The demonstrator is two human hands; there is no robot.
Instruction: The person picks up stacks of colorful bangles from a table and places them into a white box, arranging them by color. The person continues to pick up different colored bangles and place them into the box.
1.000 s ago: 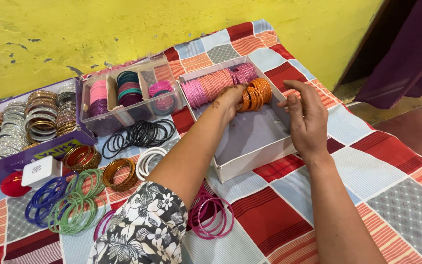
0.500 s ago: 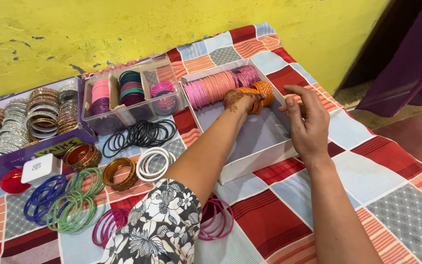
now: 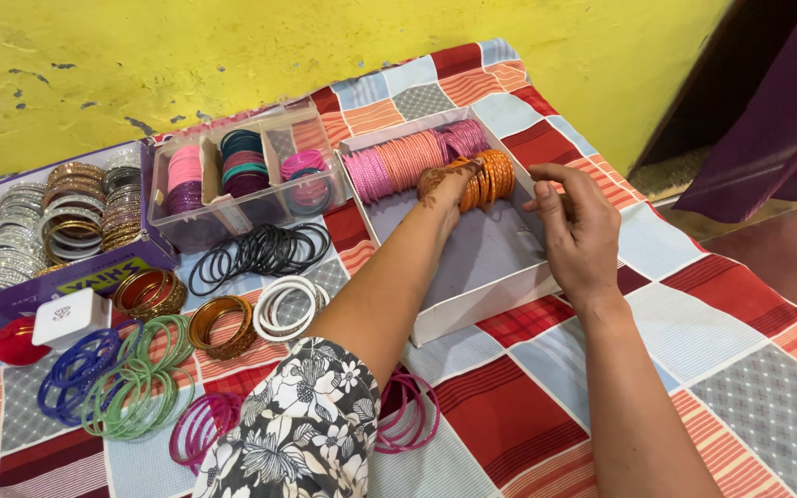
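Left hand reaches into the white cardboard box, fingers curled around a stack of orange bangles — gripping it at the box's far end. The stack stands on edge, touching the row of pink and salmon bangles that runs along the far wall, just left of the fingertips. Henna pattern shows on the back of the left hand.

Right hand rests on the box's right wall, thumb and forefinger pinched together just right of the orange stack; whether they pinch anything I cannot tell — too small. It does not touch the bangles.

Behind the left fingers, further left, a clear plastic organiser holds pink, teal and purple bangles in compartments. Near the left forearm lie black bangles, white bangles and a brown-gold set. Well left of both hands: green bangles, blue bangles, a purple box of silver and gold bangles, a small white case. Magenta bangles sit under the left elbow. All on a checked red, blue and grey cloth; the left sleeve is a black-and-white floral print.
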